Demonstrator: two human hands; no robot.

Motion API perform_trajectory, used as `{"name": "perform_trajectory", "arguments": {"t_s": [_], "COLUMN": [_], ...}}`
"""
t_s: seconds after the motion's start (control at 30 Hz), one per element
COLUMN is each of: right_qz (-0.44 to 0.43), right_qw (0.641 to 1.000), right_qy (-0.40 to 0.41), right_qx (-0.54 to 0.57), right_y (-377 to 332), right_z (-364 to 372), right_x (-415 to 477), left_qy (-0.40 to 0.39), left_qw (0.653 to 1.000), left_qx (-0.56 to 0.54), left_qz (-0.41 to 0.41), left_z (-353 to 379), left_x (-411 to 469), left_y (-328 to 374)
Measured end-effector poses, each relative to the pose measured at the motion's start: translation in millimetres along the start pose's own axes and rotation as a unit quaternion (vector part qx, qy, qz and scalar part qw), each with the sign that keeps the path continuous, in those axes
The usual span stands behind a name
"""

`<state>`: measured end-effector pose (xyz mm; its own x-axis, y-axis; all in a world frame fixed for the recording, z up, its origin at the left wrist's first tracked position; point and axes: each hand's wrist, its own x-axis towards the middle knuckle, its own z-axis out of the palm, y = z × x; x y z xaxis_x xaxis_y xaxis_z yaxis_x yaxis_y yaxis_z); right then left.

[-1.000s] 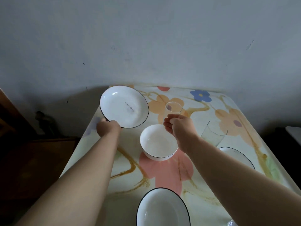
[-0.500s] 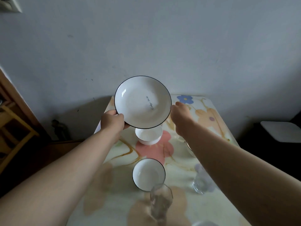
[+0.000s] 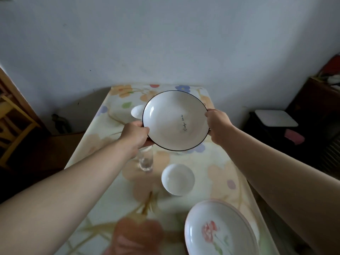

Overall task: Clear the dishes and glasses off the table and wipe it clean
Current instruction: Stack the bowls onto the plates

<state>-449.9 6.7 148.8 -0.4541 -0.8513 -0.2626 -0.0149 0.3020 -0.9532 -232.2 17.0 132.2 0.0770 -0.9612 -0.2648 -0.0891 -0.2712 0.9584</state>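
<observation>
While your left hand [image 3: 135,134] and right hand [image 3: 218,126] grip opposite edges of the black-rimmed plate [image 3: 174,120] above the surface [image 3: 103,144], you see two plates, two bowls and one glass. The flowered plate [image 3: 219,230], near bowl [image 3: 177,179] and glass [image 3: 146,161] lie nearer you than the held plate, and the far bowl [image 3: 137,111] lies behind it.

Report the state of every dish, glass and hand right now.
black-rimmed plate: held above the table, empty
left hand: grips plate's left rim
right hand: grips plate's right rim
glass: upright on table
near white bowl: upright, empty
far white bowl: partly hidden behind plate
flowered plate: on table, empty
</observation>
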Motion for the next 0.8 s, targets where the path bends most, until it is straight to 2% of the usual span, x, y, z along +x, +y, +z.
{"name": "perform_trajectory", "arguments": {"t_s": [0.17, 0.37, 0.6, 0.8], "right_qz": [0.059, 0.091, 0.153, 0.186], "right_qw": [0.998, 0.995, 0.988, 0.981], "right_qy": [0.010, -0.007, -0.017, -0.008], "right_qx": [0.005, -0.045, -0.013, -0.050], "right_y": [32.3, 74.4, 113.2, 155.1], "right_z": [-55.8, -99.4, -122.6, -132.3], "right_x": [-28.0, -45.8, -76.3, -82.2], "left_qy": [-0.027, -0.038, -0.009, -0.006], "left_qw": [0.999, 0.997, 0.993, 0.987], "left_qx": [0.018, 0.052, 0.098, 0.131], "left_qz": [-0.016, -0.032, -0.068, -0.090], "left_z": [30.7, 52.8, 65.7, 76.6], "left_x": [-56.9, -96.9, -118.9, -135.7], "left_y": [-23.7, -53.2, -102.6, -140.7]}}
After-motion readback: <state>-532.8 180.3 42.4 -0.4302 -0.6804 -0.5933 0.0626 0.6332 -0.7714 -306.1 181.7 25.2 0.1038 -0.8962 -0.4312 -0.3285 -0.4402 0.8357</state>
